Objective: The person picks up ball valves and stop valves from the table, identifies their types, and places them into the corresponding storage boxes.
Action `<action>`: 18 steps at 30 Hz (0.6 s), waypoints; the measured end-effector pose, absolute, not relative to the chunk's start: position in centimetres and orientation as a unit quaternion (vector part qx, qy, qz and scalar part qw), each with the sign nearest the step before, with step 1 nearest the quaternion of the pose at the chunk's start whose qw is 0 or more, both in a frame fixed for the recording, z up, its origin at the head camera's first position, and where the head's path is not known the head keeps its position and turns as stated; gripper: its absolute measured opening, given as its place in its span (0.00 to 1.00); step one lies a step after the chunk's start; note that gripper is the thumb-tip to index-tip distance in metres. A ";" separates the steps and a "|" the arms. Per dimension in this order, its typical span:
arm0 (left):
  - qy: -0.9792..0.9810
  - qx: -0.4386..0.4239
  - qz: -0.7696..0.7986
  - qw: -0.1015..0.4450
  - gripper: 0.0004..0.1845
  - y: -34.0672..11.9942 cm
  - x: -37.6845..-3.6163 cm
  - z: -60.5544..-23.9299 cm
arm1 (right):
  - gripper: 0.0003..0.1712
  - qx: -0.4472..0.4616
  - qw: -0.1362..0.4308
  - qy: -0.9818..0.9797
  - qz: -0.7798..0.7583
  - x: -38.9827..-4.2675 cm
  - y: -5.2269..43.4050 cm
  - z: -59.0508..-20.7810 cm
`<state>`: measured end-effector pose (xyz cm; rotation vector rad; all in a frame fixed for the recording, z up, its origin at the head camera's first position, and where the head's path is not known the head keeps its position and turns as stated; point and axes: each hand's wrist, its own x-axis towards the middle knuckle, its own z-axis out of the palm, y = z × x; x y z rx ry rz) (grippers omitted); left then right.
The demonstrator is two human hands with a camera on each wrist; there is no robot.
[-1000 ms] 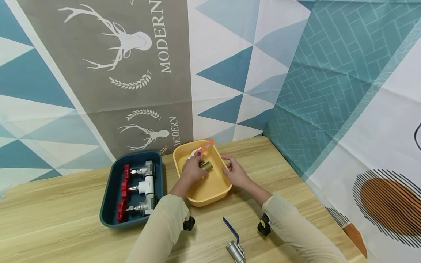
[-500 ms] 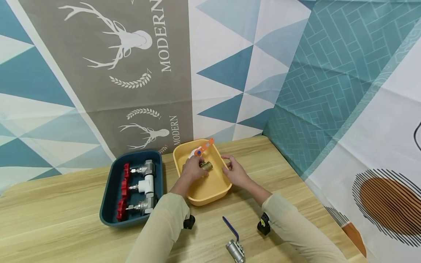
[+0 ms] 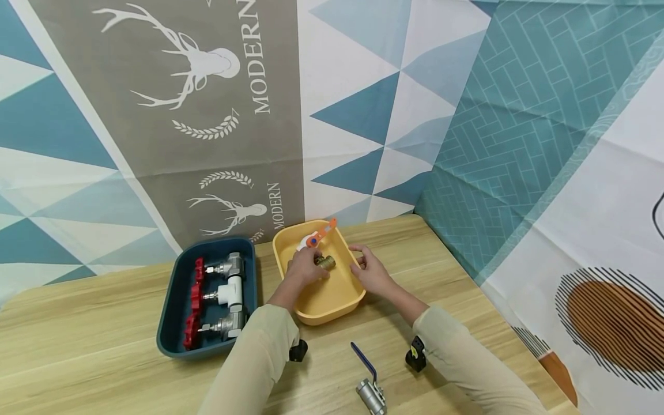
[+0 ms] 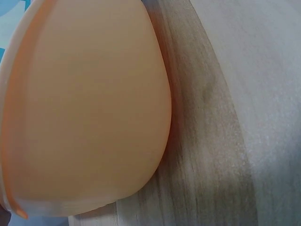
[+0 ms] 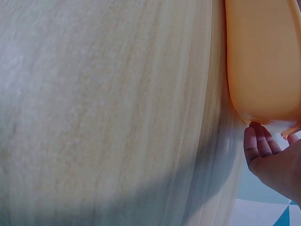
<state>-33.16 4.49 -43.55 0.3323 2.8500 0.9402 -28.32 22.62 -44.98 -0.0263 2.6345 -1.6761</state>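
In the head view my left hand (image 3: 302,268) reaches down into the yellow tray (image 3: 324,304), fingers curled at a brass fitting (image 3: 327,263) that is partly hidden under them. Just beyond those fingers lies a white valve with an orange lever (image 3: 323,233). At the tray's right side is my right hand (image 3: 374,274). The right wrist view shows that hand (image 5: 270,165) with extended fingers against the outer wall of the tray (image 5: 263,61) and its thumb near the rim. The left wrist view is mostly filled by the tray's outside (image 4: 94,108).
A dark blue tray (image 3: 166,323) stands to the left, holding a pipe assembly (image 3: 234,294) with red handles (image 3: 196,298). Near the front of the wooden table (image 3: 93,328) lies a steel ball valve (image 3: 371,396) with a blue lever. A patterned backdrop (image 3: 342,144) rises behind.
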 end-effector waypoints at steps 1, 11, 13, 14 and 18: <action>0.941 0.108 0.313 0.063 0.25 4.5 -33.1 -43.5 | 0.24 -0.008 0.010 0.843 -0.538 -28.3 22.6 -45.0; 0.944 0.109 0.304 0.066 0.24 4.2 -32.9 -43.6 | 0.25 -0.009 0.014 0.842 -0.539 -28.3 22.4 -45.0; 0.945 0.112 0.300 0.067 0.24 4.3 -33.0 -43.5 | 0.25 -0.009 0.015 0.842 -0.539 -28.3 22.5 -45.0; 0.946 0.114 0.297 0.068 0.24 4.3 -33.0 -43.5 | 0.25 -0.011 0.014 0.842 -0.539 -28.3 22.5 -45.0; 0.948 0.123 0.284 0.069 0.26 4.4 -32.9 -43.2 | 0.25 -0.016 0.015 0.841 -0.541 -28.2 22.6 -44.9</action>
